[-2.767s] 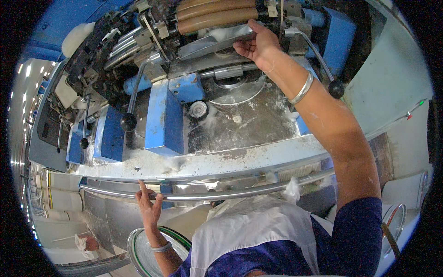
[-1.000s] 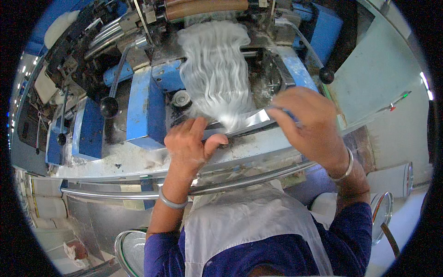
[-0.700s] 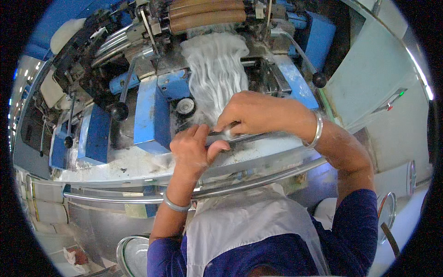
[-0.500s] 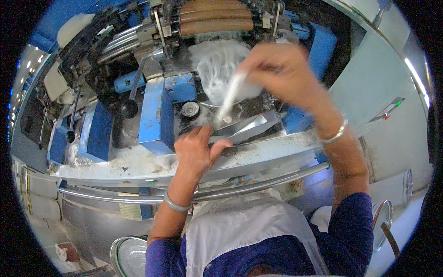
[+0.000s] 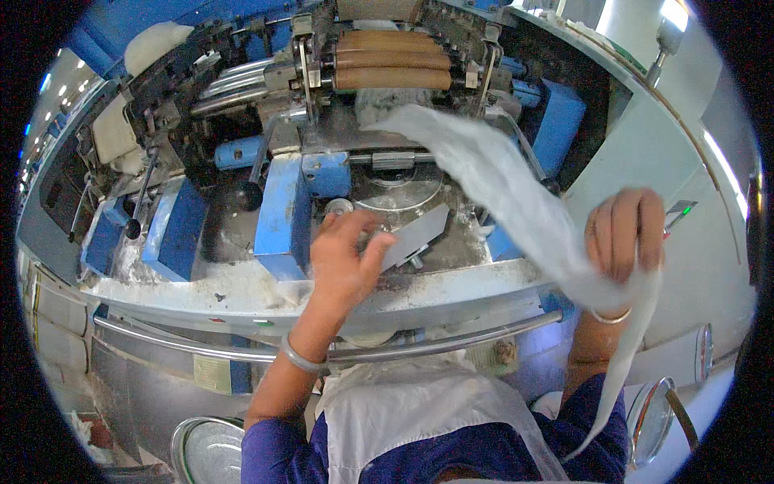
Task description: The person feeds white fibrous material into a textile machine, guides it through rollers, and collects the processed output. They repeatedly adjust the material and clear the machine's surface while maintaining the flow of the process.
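White fibre web (image 5: 516, 202) draped, seemingly pinched, under right hand (image 5: 625, 238) fingers.

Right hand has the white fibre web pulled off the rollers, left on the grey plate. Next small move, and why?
Probably draw the right hand further out to the right. The white fibre web runs unbroken from beneath the tan rollers to that hand, its tail hanging below, while the left hand rests on the grey plate.
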Available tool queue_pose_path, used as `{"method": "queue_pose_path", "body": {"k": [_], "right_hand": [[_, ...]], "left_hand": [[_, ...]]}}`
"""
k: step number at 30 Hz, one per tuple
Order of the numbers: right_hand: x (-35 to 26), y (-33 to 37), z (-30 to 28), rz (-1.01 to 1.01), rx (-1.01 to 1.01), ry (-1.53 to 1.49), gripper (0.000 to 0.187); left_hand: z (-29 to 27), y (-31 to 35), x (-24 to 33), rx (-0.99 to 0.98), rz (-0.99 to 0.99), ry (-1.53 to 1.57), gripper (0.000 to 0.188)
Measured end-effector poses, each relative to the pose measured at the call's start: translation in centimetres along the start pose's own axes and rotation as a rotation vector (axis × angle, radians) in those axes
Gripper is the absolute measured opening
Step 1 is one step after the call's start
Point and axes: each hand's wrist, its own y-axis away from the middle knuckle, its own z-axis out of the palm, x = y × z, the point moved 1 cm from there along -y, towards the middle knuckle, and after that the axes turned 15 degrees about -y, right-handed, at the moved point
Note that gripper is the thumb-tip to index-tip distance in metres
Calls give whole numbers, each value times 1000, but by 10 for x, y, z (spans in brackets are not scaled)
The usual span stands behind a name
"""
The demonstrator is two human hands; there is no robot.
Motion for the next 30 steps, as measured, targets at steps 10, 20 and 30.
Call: {"method": "queue_pose_path", "body": {"k": [10, 20, 30], "right_hand": [[33, -6, 94, 274, -626, -492, 28], [65, 5, 80, 268, -432, -420, 23], [108, 32, -21, 289, 1044, 355, 45]], "left_hand": [[21, -24, 14, -265, -670, 1233, 96], [50, -77, 73, -716, -605, 1911, 66], [32, -69, 43, -501, -641, 1620, 31]]}}
